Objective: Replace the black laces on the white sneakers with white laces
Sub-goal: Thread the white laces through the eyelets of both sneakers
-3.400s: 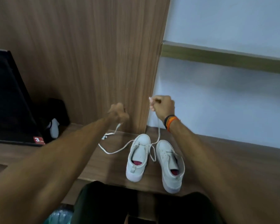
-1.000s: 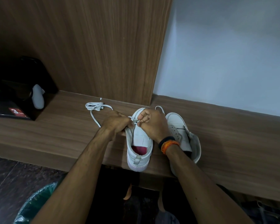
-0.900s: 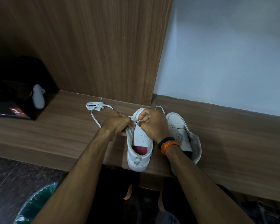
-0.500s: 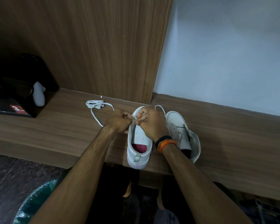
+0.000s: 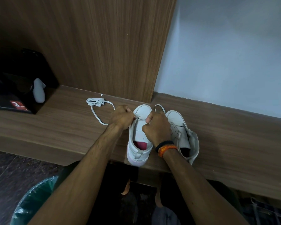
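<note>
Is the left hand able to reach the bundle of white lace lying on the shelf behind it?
Probably yes. The lace bundle lies just beyond the left hand on bare wooden shelf, nothing between them, but that hand now pinches lace at the left sneaker.

Matt wood-grain shelf [image 5: 55, 124] (smooth), cloth lace [image 5: 96, 114].

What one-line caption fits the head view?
Both hands, left and right, pinch a white lace at the left sneaker's toe eyelets.

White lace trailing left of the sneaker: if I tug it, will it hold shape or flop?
Probably flop: the white lace lies in slack curves and a loose bundle on the wooden shelf. It looks flat and thin, so likely light, dragging rather than rolling.
</note>
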